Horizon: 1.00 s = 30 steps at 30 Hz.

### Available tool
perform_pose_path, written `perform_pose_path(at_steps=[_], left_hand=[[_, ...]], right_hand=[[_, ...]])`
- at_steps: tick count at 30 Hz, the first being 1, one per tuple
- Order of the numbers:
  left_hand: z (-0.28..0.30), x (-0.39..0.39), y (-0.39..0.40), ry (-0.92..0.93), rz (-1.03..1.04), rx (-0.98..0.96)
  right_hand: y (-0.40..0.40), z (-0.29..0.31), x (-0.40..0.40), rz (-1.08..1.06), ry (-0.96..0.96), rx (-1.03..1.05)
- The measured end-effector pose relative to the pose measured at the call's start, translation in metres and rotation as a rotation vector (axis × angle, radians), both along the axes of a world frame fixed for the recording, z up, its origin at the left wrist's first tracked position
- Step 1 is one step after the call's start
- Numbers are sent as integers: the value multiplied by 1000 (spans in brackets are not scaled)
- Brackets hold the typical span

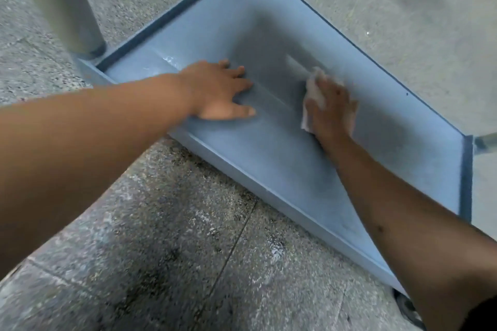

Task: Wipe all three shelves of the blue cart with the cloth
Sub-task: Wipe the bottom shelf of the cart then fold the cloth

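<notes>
Speckled grey floor (pixel 166 263) nearest, tile seams visible. Beyond it the blue shelf (pixel 269 169), a shallow tray with raised rim, runs from 5 o'clock to 12 o'clock; dull, streaked finish, darker smear at centre. No readable writing. Left hand (pixel 217 91) lies flat on the shelf, fingers spread and straight. Right hand (pixel 332 107), at 3 o'clock of the left, presses a crumpled white cloth (pixel 313 94) onto the shelf. Pale post (pixel 67 5) at 10 o'clock.

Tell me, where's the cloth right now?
In the head view, the cloth lies under the right hand on the blue shelf, right of the left hand.
</notes>
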State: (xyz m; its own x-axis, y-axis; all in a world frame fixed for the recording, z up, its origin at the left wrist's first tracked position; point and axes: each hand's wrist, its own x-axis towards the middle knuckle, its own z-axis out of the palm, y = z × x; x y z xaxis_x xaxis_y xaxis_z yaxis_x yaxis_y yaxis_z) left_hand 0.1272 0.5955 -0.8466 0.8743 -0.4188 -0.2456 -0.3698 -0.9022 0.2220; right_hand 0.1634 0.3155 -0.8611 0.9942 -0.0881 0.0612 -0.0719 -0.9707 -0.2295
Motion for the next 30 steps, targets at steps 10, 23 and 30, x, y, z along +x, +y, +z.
perform_pose_path(at_steps=[10,23,30], left_hand=[[-23,2,61,-103,127,15],[-23,0,60,-152,127,88],[-23,1,60,-188,85,18]], right_hand=[[186,4,-80,333,57,11],[110,1,-92,484,144,29],[-96,10,-140,73,169,-22]])
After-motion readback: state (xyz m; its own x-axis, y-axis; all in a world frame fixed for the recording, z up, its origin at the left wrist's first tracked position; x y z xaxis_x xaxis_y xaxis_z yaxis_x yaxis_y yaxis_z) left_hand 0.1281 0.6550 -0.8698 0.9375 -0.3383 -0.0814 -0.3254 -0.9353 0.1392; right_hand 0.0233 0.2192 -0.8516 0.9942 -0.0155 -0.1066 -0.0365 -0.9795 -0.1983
